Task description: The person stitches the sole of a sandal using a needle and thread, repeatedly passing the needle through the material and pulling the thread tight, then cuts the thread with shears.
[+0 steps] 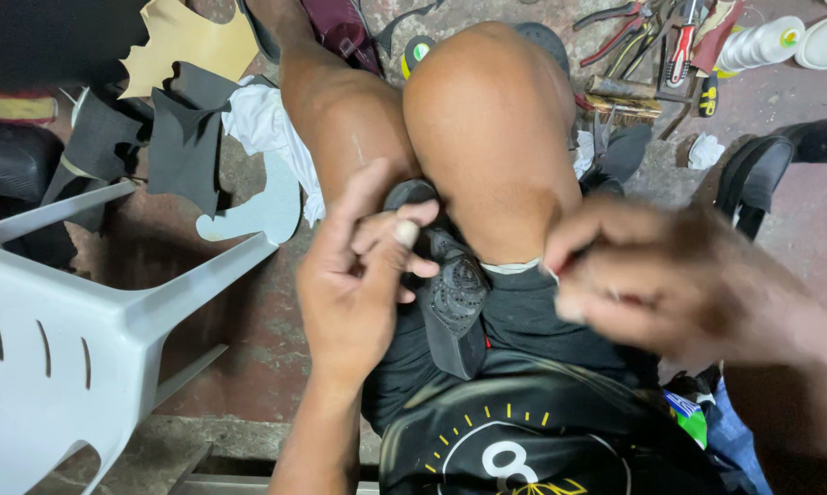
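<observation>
My left hand (363, 266) grips a black shoe (450, 293) that is wedged sole-up between my bare knees, with the thumb and fingers pressed on its edge. My right hand (670, 275) hovers blurred over my right thigh, fingers pinched together; whether it holds something thin is too blurred to tell. The shoe's textured sole faces up and its heel end points toward my body.
A white plastic chair (74, 312) stands at the left. Black and tan leather pieces (184, 128) and a white cloth (267, 124) lie on the floor beyond. Pliers and other tools (651, 41) and white thread spools (761, 41) lie at the top right. Another black shoe (761, 170) sits at the right.
</observation>
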